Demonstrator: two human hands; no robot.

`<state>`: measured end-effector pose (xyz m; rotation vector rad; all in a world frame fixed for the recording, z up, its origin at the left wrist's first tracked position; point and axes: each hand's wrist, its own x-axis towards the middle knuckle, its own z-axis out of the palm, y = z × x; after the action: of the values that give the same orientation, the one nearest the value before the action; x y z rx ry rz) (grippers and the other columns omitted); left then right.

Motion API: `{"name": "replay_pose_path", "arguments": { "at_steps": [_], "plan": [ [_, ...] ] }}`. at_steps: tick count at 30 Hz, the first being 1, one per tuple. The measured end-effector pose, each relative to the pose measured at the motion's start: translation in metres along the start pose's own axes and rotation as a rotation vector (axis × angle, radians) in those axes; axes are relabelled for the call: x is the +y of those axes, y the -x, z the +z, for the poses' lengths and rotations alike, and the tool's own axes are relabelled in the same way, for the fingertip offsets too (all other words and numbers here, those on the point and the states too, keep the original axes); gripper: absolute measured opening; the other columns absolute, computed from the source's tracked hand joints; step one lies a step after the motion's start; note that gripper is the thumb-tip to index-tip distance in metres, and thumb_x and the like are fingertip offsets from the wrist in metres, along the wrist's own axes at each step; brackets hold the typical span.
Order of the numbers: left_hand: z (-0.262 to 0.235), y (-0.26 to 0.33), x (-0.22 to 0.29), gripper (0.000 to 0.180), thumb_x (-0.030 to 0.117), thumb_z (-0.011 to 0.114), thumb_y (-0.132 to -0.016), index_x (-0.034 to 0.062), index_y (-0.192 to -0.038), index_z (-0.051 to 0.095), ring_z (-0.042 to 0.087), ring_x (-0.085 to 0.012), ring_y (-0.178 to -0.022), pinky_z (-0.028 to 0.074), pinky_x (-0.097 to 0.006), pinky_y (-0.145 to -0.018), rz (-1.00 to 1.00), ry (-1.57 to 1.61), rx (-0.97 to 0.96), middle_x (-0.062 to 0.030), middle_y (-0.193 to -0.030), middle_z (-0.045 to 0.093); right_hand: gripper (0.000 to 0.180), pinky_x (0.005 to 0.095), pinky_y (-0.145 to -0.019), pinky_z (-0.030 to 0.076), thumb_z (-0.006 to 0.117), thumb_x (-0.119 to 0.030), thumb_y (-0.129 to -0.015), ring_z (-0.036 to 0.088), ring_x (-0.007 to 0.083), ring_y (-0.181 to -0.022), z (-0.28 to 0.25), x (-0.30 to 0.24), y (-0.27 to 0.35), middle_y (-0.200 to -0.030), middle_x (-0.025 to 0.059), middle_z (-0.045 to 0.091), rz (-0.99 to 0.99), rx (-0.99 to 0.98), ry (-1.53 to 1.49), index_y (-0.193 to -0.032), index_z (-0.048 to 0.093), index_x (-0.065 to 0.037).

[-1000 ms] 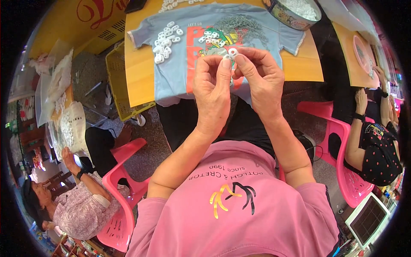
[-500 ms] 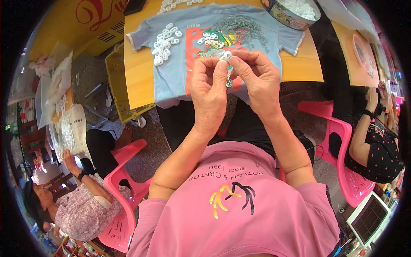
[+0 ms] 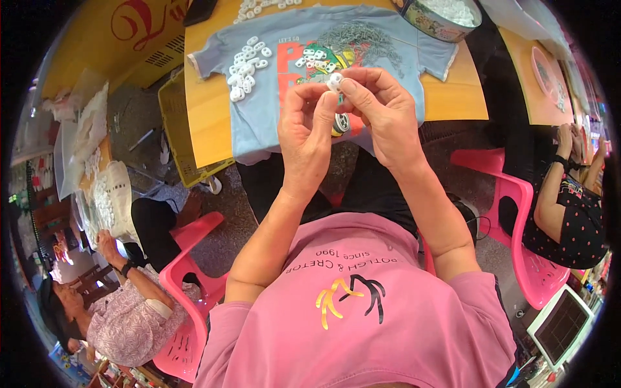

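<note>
Seen from the head view, one small white plastic piece (image 3: 334, 81) is pinched between two raised hands, just above the near edge of the blue T-shirt (image 3: 272, 123) spread on the table. The left hand (image 3: 306, 132) and the right hand (image 3: 381, 110) meet fingertip to fingertip, fingers narrowly closed on it. Two heaps of white pieces (image 3: 246, 68) lie on the shirt.
</note>
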<state>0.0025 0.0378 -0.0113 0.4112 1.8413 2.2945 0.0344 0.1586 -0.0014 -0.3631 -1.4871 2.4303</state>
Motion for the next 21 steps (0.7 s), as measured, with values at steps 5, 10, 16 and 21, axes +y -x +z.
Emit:
{"name": "replay_pose_path", "arguments": {
  "at_steps": [5, 10, 16, 21],
  "plan": [
    [-0.009, -0.006, -0.010, 0.024, 0.023, 0.050, -0.101, 0.0029, -0.113, 0.056, 0.052, -0.0096, -0.099, 0.043, -0.024, -0.086, 0.016, 0.120, -0.073, -0.0046, -0.113, 0.056, 0.032, 0.0243, -0.069, 0.052, 0.064, -0.007, -0.091, 0.059, 0.0097, -0.076, -0.002, -0.002, -0.001, -0.094, 0.0058, 0.064, 0.073, -0.037, -0.110, -0.120, 0.053, 0.001],
    [-0.014, -0.020, -0.013, 0.032, 0.030, 0.047, -0.102, 0.0025, -0.115, 0.059, 0.052, -0.0135, -0.105, 0.042, -0.027, -0.091, 0.175, 0.074, -0.276, -0.0064, -0.115, 0.057, 0.052, 0.0262, -0.072, 0.051, 0.063, -0.006, -0.091, 0.059, 0.0120, -0.078, 0.004, -0.011, 0.004, -0.097, 0.0070, 0.062, 0.170, -0.143, -0.165, -0.136, 0.037, -0.001],
    [-0.010, -0.015, -0.015, 0.029, 0.028, 0.051, -0.100, 0.0024, -0.108, 0.063, 0.051, -0.0170, -0.114, 0.039, -0.031, -0.099, 0.025, 0.296, -0.350, -0.0056, -0.111, 0.060, 0.065, 0.0304, -0.082, 0.052, 0.063, -0.005, -0.090, 0.061, 0.0157, -0.097, 0.007, -0.006, 0.011, -0.113, 0.0084, 0.059, 0.198, -0.104, -0.290, -0.145, 0.028, -0.005],
    [-0.013, -0.015, -0.019, 0.025, 0.027, 0.058, -0.097, 0.0034, -0.101, 0.066, 0.050, -0.0192, -0.116, 0.039, -0.033, -0.099, 0.013, 0.417, -0.350, -0.0049, -0.105, 0.062, 0.075, 0.0332, -0.091, 0.049, 0.065, -0.003, -0.088, 0.059, 0.0168, -0.105, 0.009, -0.005, 0.012, -0.117, 0.0086, 0.056, 0.225, -0.175, -0.373, -0.149, 0.021, -0.006]
  ]
}}
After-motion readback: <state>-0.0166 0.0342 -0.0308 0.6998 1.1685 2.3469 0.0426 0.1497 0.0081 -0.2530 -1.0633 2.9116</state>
